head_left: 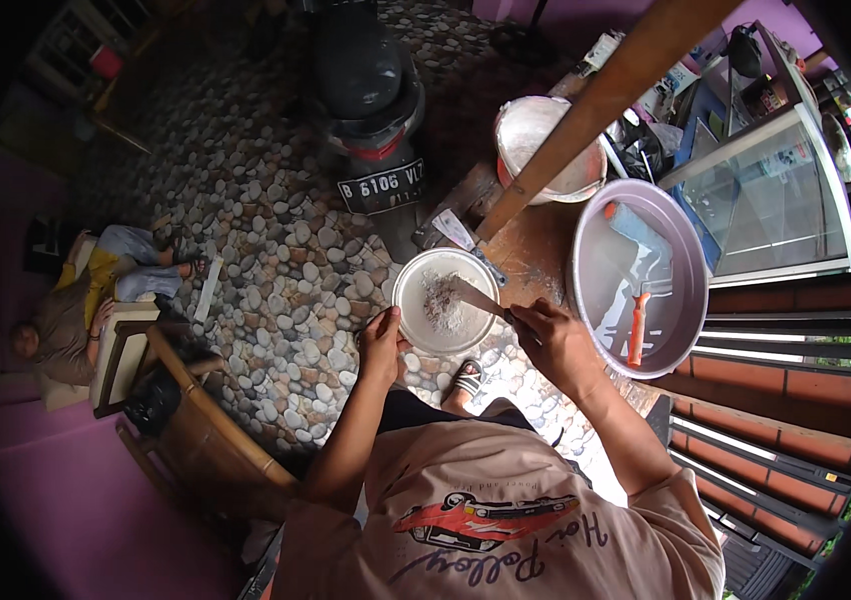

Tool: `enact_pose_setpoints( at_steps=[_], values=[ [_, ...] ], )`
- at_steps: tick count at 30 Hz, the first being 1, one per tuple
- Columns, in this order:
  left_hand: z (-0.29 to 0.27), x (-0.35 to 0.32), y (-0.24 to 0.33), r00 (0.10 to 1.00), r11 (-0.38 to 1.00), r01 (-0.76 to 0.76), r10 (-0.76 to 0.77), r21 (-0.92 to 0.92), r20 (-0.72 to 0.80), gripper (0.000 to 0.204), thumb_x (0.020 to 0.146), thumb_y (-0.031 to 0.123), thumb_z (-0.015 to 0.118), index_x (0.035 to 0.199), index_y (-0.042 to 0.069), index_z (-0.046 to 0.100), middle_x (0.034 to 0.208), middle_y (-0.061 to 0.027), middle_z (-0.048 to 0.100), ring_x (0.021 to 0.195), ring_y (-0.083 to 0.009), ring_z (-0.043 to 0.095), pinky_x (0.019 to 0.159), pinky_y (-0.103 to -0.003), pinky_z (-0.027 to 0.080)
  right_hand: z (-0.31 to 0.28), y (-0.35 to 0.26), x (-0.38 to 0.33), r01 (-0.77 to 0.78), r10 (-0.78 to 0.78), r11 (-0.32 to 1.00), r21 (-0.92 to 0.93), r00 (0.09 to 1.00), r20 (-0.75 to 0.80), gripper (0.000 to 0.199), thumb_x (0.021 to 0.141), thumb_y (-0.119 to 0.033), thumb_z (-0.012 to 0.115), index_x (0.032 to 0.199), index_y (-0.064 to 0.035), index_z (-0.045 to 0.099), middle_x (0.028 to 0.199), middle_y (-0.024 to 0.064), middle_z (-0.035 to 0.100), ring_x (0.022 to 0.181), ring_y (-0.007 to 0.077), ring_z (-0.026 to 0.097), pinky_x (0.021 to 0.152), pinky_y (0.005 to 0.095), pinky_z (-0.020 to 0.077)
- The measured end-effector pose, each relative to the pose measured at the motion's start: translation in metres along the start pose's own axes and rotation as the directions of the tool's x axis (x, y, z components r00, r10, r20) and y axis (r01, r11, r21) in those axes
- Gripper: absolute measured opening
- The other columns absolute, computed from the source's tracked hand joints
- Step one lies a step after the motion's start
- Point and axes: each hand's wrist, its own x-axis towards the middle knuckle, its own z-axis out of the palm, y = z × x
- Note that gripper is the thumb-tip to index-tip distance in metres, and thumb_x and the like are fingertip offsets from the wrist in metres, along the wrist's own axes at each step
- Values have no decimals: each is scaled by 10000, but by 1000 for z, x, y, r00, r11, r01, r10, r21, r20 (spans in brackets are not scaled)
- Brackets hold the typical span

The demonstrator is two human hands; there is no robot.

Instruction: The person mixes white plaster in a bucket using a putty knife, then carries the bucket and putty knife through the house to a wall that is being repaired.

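Shirt (536, 565) nearest; white bowl (449, 263) beyond, between left hand (381, 346), gripping its side, and right hand (550, 342), grasping a scraper (478, 298).

I'm wearing the left fisheye of a head pair. It's looking steeply down and forward, upright, unmirrored. My left hand (380, 345) and right hand (549, 342) are sitting near mid-frame, close below the lens. My shirt (506, 540) is filling the bottom, nearest. Scooter (361, 80) is showing up top, farther off. Straight edges are bending rimward.
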Motion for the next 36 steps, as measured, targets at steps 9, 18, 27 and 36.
enact_pose_setpoints(
  at_steps=[9,18,27,36],
  values=[
    [-50,22,104,989,991,-124,118,-59,-89,336,950,251,594,1164,-7,591,1010,-86,666,826,-172,678,656,-318,587,13,-103,91,350,-359,915,-200,933,-10,354,757,-25,644,1104,-98,657,872,97,566,828,286,589,650,377,517],
    [-119,54,222,967,968,-219,198,-124,-157,323,946,247,603,1139,-12,606,970,-70,660,789,-151,668,640,-303,576,32,-206,191,486,-503,841,-238,864,-11,349,716,-29,681,1057,-106,677,895,70,569,859,270,576,696,381,516],
    [-166,98,298,945,941,-287,247,-177,-215,337,949,258,594,1135,-22,606,945,-91,669,772,-171,677,648,-315,586,56,-255,282,586,-605,782,-213,796,-31,318,730,-17,670,1034,-108,666,866,63,575,805,265,588,693,377,521],
    [-210,179,383,931,901,-348,298,-258,-212,338,958,234,572,1142,-50,587,953,-101,657,792,-194,679,674,-336,583,86,-283,419,555,-553,832,12,830,-75,213,787,-43,670,999,-53,690,861,112,610,767,289,630,666,370,523]
  ],
)
